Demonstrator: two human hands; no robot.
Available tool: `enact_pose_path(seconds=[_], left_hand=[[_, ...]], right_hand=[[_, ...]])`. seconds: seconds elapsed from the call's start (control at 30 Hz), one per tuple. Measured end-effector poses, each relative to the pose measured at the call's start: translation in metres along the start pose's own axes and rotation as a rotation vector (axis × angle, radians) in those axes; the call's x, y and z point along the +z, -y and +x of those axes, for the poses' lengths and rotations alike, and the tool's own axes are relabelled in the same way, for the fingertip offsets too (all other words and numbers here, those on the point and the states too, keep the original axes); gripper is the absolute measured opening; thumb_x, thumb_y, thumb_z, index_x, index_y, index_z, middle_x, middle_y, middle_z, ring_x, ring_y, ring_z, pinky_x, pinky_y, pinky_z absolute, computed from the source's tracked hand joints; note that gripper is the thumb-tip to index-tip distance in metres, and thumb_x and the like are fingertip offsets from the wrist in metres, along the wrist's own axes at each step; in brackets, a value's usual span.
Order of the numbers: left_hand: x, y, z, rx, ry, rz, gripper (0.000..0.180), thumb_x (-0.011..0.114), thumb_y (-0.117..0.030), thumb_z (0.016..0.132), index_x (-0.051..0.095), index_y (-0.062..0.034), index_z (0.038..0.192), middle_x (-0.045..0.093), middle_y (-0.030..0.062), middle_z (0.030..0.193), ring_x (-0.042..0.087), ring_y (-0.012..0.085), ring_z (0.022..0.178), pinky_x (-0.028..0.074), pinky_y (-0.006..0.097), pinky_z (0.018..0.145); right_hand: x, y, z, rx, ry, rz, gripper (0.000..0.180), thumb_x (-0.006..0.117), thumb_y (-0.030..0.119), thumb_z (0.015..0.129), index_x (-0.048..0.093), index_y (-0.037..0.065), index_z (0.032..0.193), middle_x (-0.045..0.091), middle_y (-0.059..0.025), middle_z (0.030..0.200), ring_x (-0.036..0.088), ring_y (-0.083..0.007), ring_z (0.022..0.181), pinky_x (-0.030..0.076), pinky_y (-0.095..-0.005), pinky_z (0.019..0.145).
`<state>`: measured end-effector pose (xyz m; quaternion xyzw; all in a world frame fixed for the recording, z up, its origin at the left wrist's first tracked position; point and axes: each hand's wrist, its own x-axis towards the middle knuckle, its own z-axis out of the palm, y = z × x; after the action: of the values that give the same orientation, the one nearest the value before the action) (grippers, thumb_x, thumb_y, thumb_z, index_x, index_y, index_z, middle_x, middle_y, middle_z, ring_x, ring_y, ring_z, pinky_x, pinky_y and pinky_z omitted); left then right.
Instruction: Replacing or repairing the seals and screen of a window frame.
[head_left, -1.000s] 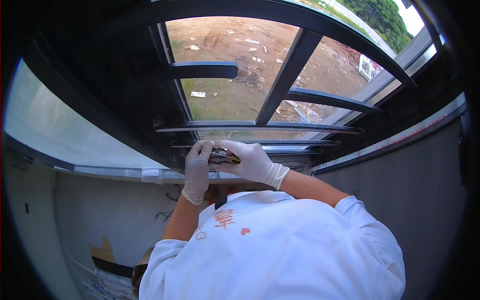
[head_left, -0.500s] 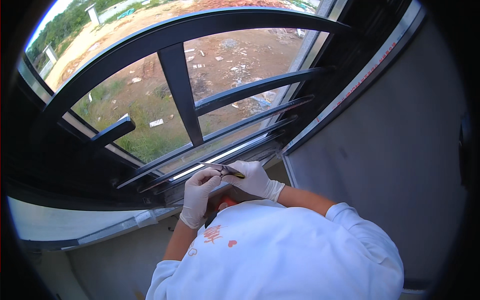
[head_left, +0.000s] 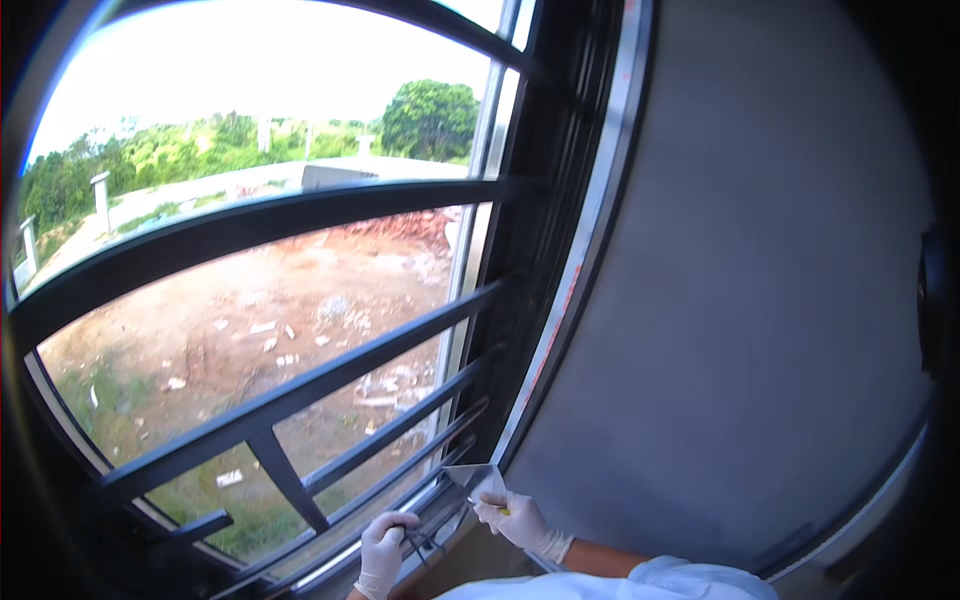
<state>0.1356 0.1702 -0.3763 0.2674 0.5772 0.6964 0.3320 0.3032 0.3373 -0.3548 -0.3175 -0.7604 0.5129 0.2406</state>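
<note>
In my right hand [head_left: 520,525] is a putty knife [head_left: 474,479], gripped by its handle, which shows a bit of yellow. Its flat, wide blade points up and to the left, near the lower right corner of the window frame. My left hand [head_left: 382,552] is closed lower and further left, beside the lowest bars. Thin dark strands show at its fingertips; what they belong to I cannot make out. Both hands wear white gloves and are apart from each other.
Black metal window bars [head_left: 300,215] cross the opening on my left. A pale strip [head_left: 560,325] edges the window's right side, beside a large grey wall [head_left: 740,290]. Outside lies bare ground [head_left: 240,310] with scattered debris, and trees [head_left: 430,118] beyond.
The view has swung up and right, showing more sky and wall. My hands have parted; the right now holds the putty knife away from the left, its blade facing up.
</note>
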Motion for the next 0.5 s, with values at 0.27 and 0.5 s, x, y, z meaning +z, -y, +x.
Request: enact_pose_path(seconds=[0.27, 0.5], left_hand=[[0.068, -0.067, 0.067, 0.225, 0.342, -0.063, 0.022, 0.042, -0.010, 0.068, 0.059, 0.0033, 0.066, 0.061, 0.0099, 0.068, 0.052, 0.0138, 0.062, 0.043, 0.027, 0.059], [0.126, -0.116, 0.087, 0.347, 0.318, -0.153, 0.033, 0.064, -0.020, 0.085, 0.046, -0.0076, 0.060, 0.038, -0.0052, 0.058, 0.035, 0.0052, 0.054, 0.028, 0.024, 0.047]], right_hand=[[-0.105, 0.128, 0.007, -0.267, -0.074, -0.121, 0.029, 0.054, 0.008, 0.086, 0.040, 0.001, 0.110, 0.051, -0.0010, 0.062, 0.051, -0.0077, 0.053, 0.044, -0.0252, 0.051], [-0.168, 0.206, -0.028, -0.280, -0.224, -0.328, 0.010, 0.056, 0.009, 0.084, 0.052, 0.001, 0.089, 0.055, 0.0002, 0.068, 0.052, -0.0079, 0.058, 0.045, -0.0238, 0.056]])
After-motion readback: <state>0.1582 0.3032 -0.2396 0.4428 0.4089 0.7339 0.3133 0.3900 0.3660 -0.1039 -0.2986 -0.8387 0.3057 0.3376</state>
